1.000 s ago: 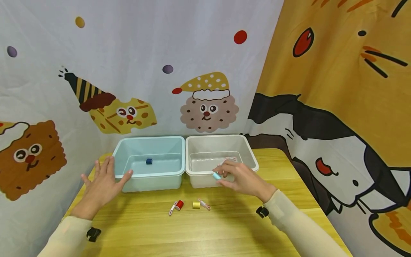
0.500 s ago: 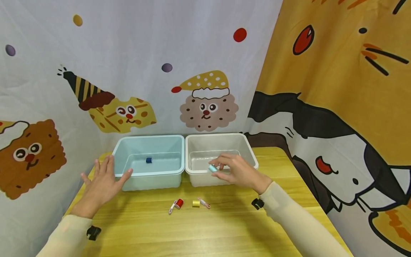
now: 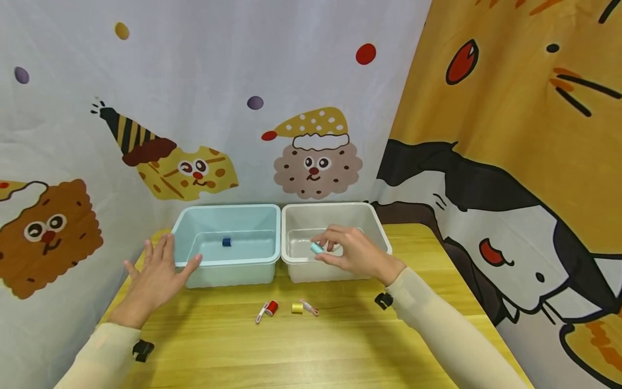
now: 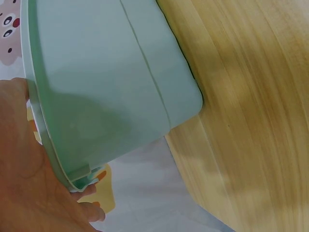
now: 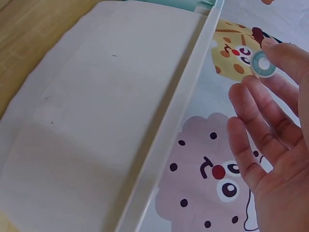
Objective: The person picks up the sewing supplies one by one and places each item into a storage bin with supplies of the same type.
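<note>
My right hand [image 3: 357, 254] pinches a small light blue thread spool [image 3: 316, 248] between thumb and fingertips, over the front of the white bin [image 3: 303, 273]. In the right wrist view the spool's ring-shaped end [image 5: 256, 69] faces the camera, above the bin's rim. My left hand [image 3: 154, 282] lies with spread fingers against the front left corner of the light blue bin [image 3: 228, 275]. The left wrist view has that hand along the bin's rim [image 4: 46, 135]. A dark blue thread spool [image 3: 226, 242] lies inside the light blue bin.
On the wooden table [image 3: 233, 351], in front of the bins, lie a red spool [image 3: 272, 308] beside a small white cord bundle [image 3: 261, 313], and a yellow spool [image 3: 297, 308] beside a pinkish cord bundle [image 3: 309, 308]. A printed curtain [image 3: 204, 81] hangs right behind the bins.
My right hand has moved forward and slightly left with the light blue spool, from the white bin's front rim to above its inside. The left hand has stayed in place.
</note>
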Tool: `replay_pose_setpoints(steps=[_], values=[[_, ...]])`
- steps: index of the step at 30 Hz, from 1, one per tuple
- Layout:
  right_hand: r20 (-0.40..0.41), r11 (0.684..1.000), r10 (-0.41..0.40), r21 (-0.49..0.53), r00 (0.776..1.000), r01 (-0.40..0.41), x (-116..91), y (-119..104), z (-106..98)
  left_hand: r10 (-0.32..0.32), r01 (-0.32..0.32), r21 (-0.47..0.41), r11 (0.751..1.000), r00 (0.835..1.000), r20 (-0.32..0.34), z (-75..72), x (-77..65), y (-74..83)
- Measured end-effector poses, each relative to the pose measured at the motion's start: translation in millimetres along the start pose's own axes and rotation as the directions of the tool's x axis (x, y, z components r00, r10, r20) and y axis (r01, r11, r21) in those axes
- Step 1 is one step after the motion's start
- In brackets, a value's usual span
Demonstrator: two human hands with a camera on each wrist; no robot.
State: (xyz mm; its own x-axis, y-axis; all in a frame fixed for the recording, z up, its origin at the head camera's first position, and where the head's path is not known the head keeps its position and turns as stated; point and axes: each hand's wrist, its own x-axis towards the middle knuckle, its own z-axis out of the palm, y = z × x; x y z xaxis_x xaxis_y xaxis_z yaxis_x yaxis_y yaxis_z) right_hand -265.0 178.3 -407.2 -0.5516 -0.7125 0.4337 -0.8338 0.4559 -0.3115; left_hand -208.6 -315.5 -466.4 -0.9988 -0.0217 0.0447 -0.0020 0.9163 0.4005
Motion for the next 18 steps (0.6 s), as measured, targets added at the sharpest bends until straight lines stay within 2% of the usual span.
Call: replay_pose_setpoints(steps=[18], values=[[0.004, 0.999, -0.001, 0.053, 1.0, 0.0, 30.9, 2.9, -1.5, -0.003, 0.003, -0.002, 1.0, 1.0, -0.006, 1.2, 0.4, -0.8]])
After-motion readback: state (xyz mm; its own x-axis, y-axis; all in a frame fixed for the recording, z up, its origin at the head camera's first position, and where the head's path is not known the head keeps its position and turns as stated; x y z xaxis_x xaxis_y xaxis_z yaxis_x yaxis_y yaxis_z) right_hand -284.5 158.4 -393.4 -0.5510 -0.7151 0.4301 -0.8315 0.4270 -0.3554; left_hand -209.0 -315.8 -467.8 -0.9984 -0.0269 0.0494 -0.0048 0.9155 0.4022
